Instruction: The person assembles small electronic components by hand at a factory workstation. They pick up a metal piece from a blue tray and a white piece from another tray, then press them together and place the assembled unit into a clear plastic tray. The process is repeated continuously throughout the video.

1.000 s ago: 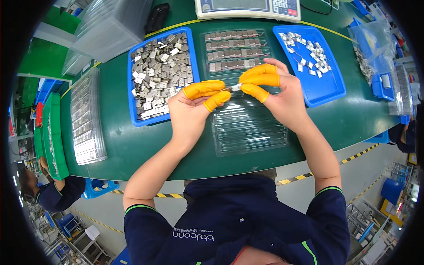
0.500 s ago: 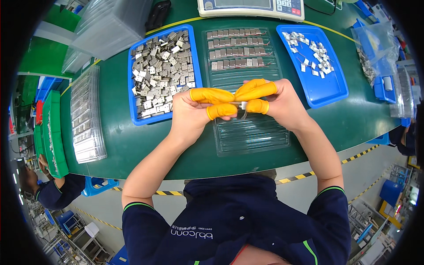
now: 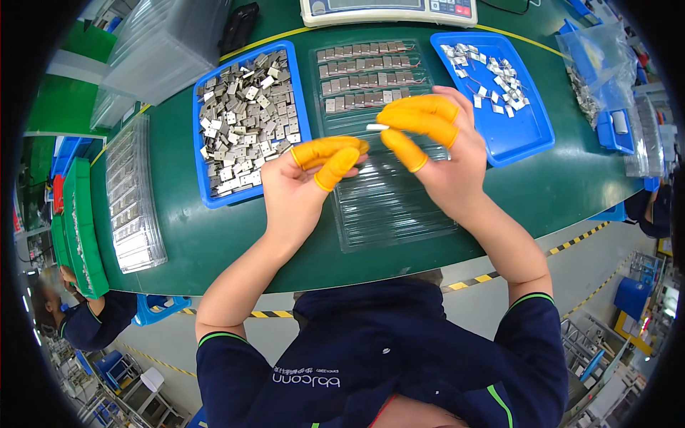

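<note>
Yellow finger cots cover the fingertips of both my hands. My right hand [image 3: 448, 146] pinches a small, pale, flat piece [image 3: 377, 127] between thumb and fingers, above a clear ribbed plastic tray [image 3: 392, 214]. Lower and to the left, my left hand [image 3: 307, 175] is closed, thumb pressed to its fingers. Whatever lies between them, if anything, is hidden. Rows of silver metal connector shells [image 3: 365, 82] with thin reddish wires fill the far part of the clear tray.
A blue tray [image 3: 303, 100] heaped with silver metal shells stands left. Another blue tray [image 3: 517, 143] at right holds small white wired pieces [image 3: 503, 85]. A scale [image 3: 389, 14] is at the back; stacked clear trays [image 3: 132, 200] lie far left. A co-worker [image 3: 93, 317] sits at left.
My hands, earlier together over the clear tray, have drawn apart. My right hand has risen with the small pale piece; my left has shifted left. The view has shifted slightly.
</note>
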A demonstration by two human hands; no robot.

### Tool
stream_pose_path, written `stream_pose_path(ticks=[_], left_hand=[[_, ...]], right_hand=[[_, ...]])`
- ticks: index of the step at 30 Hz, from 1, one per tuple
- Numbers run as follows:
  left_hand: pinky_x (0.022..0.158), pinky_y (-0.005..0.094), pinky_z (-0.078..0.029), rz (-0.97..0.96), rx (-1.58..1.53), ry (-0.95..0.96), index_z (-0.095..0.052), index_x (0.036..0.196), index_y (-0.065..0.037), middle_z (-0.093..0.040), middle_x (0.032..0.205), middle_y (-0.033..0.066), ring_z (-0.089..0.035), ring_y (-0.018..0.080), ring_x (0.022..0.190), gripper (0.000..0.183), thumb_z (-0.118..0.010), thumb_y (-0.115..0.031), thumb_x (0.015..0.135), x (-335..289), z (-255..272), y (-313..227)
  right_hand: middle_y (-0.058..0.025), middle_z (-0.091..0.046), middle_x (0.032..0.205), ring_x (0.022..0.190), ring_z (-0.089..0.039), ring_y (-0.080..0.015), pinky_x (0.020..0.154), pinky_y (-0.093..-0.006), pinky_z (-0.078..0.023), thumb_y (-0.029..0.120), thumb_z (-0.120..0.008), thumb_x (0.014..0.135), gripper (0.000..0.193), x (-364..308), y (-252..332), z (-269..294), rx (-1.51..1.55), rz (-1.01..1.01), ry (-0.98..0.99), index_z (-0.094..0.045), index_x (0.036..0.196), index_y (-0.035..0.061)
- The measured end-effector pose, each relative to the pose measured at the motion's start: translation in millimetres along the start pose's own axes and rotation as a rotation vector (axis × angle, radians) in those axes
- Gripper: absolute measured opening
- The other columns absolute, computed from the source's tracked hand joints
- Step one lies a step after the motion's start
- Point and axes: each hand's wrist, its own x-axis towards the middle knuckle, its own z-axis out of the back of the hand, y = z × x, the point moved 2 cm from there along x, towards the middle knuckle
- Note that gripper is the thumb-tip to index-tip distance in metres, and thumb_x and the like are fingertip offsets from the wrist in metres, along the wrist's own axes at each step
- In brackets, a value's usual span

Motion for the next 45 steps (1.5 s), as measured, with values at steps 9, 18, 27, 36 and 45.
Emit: stream_pose_path(ticks=[9, 18, 27, 36, 45], left_hand=[[0.076, 0.0313, -0.054, -0.003, -0.043, 0.057, -0.061, 0.102, 0.006, -0.065, 0.097, 0.0151, -0.065, 0.0208, 0.084, 0.022, -0.064, -0.003, 0.082, 0.9, 4.4, 15.2], [0.078, 0.0331, -0.054, 0.067, -0.042, 0.105, -0.057, 0.103, 0.006, -0.064, 0.098, 0.0180, -0.065, 0.0249, 0.088, 0.021, -0.062, -0.002, 0.084, 2.0, 2.9, 12.8], [0.081, 0.0351, -0.053, -0.004, 0.002, 0.108, -0.057, 0.102, 0.005, -0.063, 0.097, 0.0159, -0.064, 0.0242, 0.088, 0.021, -0.062, -0.005, 0.084, -1.1, 1.1, 12.1], [0.071, 0.0244, -0.046, -0.460, 0.604, 0.085, -0.063, 0.086, -0.001, -0.060, 0.088, 0.0065, -0.059, 0.0145, 0.076, 0.018, -0.071, -0.001, 0.070, -1.0, 4.1, 2.7], [0.075, 0.0254, -0.044, -0.295, 0.450, 0.113, -0.065, 0.087, -0.002, -0.057, 0.086, 0.0051, -0.054, 0.0152, 0.083, 0.018, -0.070, -0.002, 0.070, 0.4, 4.8, 9.6]], right_hand=[[-0.0014, -0.065, 0.096, 0.099, -0.058, -0.0178, 0.096, -0.0391, -0.036, 0.016, -0.079, 0.062, 0.031, 2.1, 2.9, -2.6, 0.102, 0.033, 0.154, -0.069, 0.092, 0.0113], [-0.0061, -0.067, 0.089, 0.086, -0.060, -0.0157, 0.080, -0.0286, -0.046, 0.010, -0.071, 0.075, 0.018, -9.0, -19.4, -11.9, 0.589, -0.446, 0.221, -0.069, 0.092, 0.0038], [-0.0061, -0.065, 0.095, 0.086, -0.059, -0.0115, 0.081, -0.0249, -0.046, 0.010, -0.066, 0.081, 0.022, -13.2, -13.5, -14.8, 1.119, -0.932, 0.386, -0.064, 0.100, -0.0014], [-0.0068, -0.064, 0.093, 0.087, -0.060, -0.0119, 0.081, -0.0240, -0.046, 0.007, -0.067, 0.078, 0.020, -4.7, -13.8, -1.2, 1.051, -1.005, 0.624, -0.065, 0.096, -0.0027], [-0.0075, -0.066, 0.088, 0.082, -0.061, -0.0135, 0.077, -0.0249, -0.048, 0.005, -0.067, 0.077, 0.021, -4.4, -14.7, -0.5, 0.784, -0.676, 0.675, -0.065, 0.097, -0.0016]])
